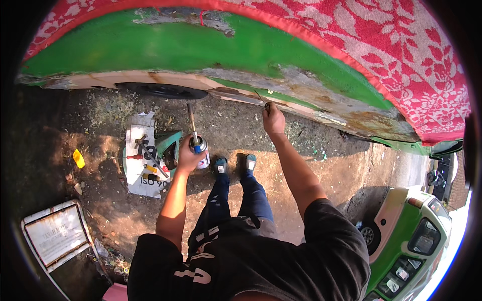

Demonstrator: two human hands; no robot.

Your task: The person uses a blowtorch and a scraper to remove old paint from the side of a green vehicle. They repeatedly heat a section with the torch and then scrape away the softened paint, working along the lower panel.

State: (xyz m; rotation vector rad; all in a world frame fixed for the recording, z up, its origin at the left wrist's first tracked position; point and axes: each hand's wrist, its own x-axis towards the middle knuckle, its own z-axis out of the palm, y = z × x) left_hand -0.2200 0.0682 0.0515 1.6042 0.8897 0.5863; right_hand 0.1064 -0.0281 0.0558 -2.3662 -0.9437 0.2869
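Note:
My left hand point(189, 155) is closed around a gas canister point(203, 160) with a torch head, whose metal nozzle point(191, 117) points towards the vehicle's side. No flame can be made out. In my right hand point(273, 120) is a thin pointed tool point(260, 97), probably a scraper; its tip is at or close to the lower green panel. The green vehicle body point(169, 45) has worn grey and rusty patches point(301, 84) along its lower side. Red patterned cloth point(399, 49) covers its upper part. Whether the tool's tip touches the paint cannot be told.
A hammer point(150, 154), a red-handled screwdriver point(134, 157) and yellow-handled tools point(150, 168) lie on a white printed sheet point(145, 190) beside a green stool point(168, 142). A framed sign point(56, 235) stands at lower left, a green and white van point(399, 233) at right. Paint flakes dot the ground.

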